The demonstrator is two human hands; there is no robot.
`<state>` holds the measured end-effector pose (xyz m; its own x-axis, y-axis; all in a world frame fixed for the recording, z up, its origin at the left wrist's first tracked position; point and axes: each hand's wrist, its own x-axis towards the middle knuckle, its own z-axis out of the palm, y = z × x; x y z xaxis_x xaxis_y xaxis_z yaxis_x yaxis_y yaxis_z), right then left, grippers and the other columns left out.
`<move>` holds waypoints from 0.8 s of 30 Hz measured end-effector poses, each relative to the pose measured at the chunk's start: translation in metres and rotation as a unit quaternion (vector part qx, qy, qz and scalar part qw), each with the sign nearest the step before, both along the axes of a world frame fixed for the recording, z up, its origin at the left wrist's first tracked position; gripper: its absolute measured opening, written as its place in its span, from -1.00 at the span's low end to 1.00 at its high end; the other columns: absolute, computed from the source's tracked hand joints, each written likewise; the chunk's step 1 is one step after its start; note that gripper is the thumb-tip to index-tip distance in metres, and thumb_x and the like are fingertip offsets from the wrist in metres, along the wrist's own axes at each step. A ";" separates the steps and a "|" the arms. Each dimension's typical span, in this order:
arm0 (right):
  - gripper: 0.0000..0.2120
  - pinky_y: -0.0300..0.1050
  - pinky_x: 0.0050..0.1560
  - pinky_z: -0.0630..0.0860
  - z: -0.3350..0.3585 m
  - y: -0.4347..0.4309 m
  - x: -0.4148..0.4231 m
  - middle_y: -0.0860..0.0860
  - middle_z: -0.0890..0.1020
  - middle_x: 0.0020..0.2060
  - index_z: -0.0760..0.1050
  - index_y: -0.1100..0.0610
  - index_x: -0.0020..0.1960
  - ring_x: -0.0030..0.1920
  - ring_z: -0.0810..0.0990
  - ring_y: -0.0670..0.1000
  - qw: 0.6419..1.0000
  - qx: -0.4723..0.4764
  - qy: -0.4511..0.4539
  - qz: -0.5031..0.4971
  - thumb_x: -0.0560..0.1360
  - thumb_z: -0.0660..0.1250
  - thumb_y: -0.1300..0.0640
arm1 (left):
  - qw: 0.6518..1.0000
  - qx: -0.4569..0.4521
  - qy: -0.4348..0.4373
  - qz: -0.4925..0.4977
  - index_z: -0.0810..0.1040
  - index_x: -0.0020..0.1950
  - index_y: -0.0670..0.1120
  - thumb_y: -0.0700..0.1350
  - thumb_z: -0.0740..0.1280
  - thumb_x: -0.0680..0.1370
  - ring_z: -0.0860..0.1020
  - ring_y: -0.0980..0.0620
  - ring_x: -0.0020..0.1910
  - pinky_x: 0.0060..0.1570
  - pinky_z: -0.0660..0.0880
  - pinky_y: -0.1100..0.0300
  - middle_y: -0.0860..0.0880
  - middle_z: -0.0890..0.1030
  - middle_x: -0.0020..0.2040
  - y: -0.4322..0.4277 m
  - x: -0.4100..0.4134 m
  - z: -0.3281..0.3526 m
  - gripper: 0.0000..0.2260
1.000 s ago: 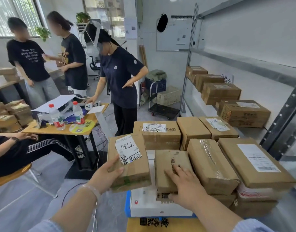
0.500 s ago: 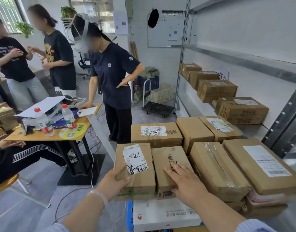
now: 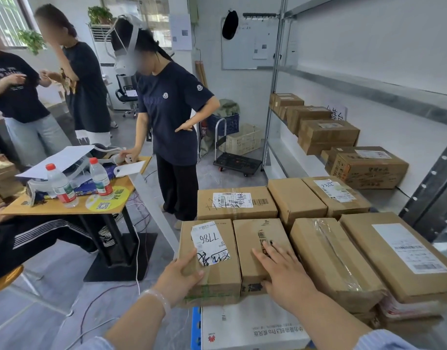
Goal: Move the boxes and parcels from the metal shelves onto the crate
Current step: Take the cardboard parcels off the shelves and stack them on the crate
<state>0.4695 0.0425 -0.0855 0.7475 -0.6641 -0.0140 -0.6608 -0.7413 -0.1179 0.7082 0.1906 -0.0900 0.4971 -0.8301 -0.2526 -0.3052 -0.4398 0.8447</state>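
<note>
While the left hand [image 3: 182, 276] gripped: thumb lay on top of the 7786 box [image 3: 209, 238], fingers curled round its near left corner, a closed hold on that box
Right hand [image 3: 283, 271]: lay flat, fingers straight and spread, on the plain box [image 3: 255, 238] just to the right; it pressed and held nothing
Place of the 7786 box: near left, resting on the white flat carton [image 3: 247, 324] over the blue crate [image 3: 195, 327], touching the plain box
Overhang risk: its left side seemed to reach past the crate's edge; let go there, it could tip to the floor [image 3: 53, 311]
Shove risk: the taped parcel [image 3: 328, 258] and big labelled box [image 3: 394, 256] on the right sat on uneven packets; a hard push from the flat hand could slide them
Shelf boxes [image 3: 366, 168]: more sat on the metal shelves [image 3: 368, 89] at far right; room on the crate looked short, so later ones would likely stack higher and less steady
Person [image 3: 171, 117]: stood just beyond the far left side; a box knocked off there could strike their legs
</note>
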 end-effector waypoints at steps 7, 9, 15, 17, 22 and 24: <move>-0.28 0.00 0.49 -0.30 -0.002 -0.003 0.000 -0.07 -0.12 0.57 -0.15 -0.19 0.55 0.54 -0.22 -0.03 1.000 -0.005 0.000 -0.007 0.56 0.22 -0.06 | 1.000 0.004 -0.005 -0.007 0.19 0.43 0.33 0.03 0.36 0.54 0.40 0.04 0.18 0.16 0.42 0.15 0.08 0.37 0.24 -0.008 0.004 -0.004 -0.45; -0.28 0.00 0.49 -0.30 -0.001 -0.006 0.000 -0.07 -0.12 0.57 -0.15 -0.19 0.55 0.54 -0.22 -0.03 1.000 -0.005 0.005 -0.004 0.56 0.22 -0.06 | 1.000 0.000 -0.007 -0.009 0.17 0.41 0.35 0.03 0.36 0.54 0.40 0.02 0.20 0.20 0.41 0.13 0.06 0.37 0.27 -0.010 0.005 -0.005 -0.46; -0.28 0.00 0.50 -0.27 0.002 -0.013 -0.001 -0.06 -0.12 0.57 -0.14 -0.17 0.56 0.54 -0.21 -0.03 1.000 -0.006 0.014 0.005 0.56 0.23 -0.04 | 0.999 0.016 -0.029 -0.016 0.10 0.50 0.29 0.07 0.33 0.55 0.43 -0.04 0.23 0.17 0.43 0.16 -0.04 0.33 0.35 -0.014 0.000 -0.007 -0.40; -0.27 0.01 0.51 -0.26 0.002 -0.013 -0.001 -0.05 -0.12 0.57 -0.14 -0.17 0.56 0.54 -0.22 -0.03 1.000 -0.007 0.017 0.007 0.56 0.23 -0.03 | 0.999 0.020 -0.030 -0.013 0.09 0.50 0.30 0.07 0.32 0.55 0.43 -0.03 0.20 0.13 0.43 0.18 -0.04 0.32 0.35 -0.015 0.000 -0.007 -0.40; -0.26 0.02 0.50 -0.27 0.001 -0.014 -0.001 -0.05 -0.15 0.57 -0.17 -0.17 0.56 0.54 -0.24 -0.02 1.000 -0.008 0.024 0.007 0.55 0.23 -0.04 | 0.999 0.033 -0.039 -0.017 0.07 0.51 0.29 0.09 0.32 0.55 0.40 -0.08 0.26 0.21 0.43 0.09 -0.06 0.29 0.37 -0.018 -0.001 -0.007 -0.39; -0.25 0.02 0.49 -0.29 0.002 -0.014 0.000 -0.06 -0.16 0.57 -0.18 -0.17 0.56 0.54 -0.25 -0.02 1.000 -0.004 0.024 0.006 0.55 0.23 -0.04 | 0.998 0.041 -0.037 -0.013 0.08 0.52 0.27 0.10 0.32 0.54 0.38 -0.11 0.30 0.27 0.41 0.01 -0.07 0.28 0.39 -0.020 -0.001 -0.008 -0.38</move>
<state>0.4694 0.0282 -0.0836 0.7537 -0.6557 -0.0445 -0.6569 -0.7496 -0.0809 0.7076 0.1707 -0.0978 0.4955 -0.8211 -0.2834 -0.3767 -0.4971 0.7817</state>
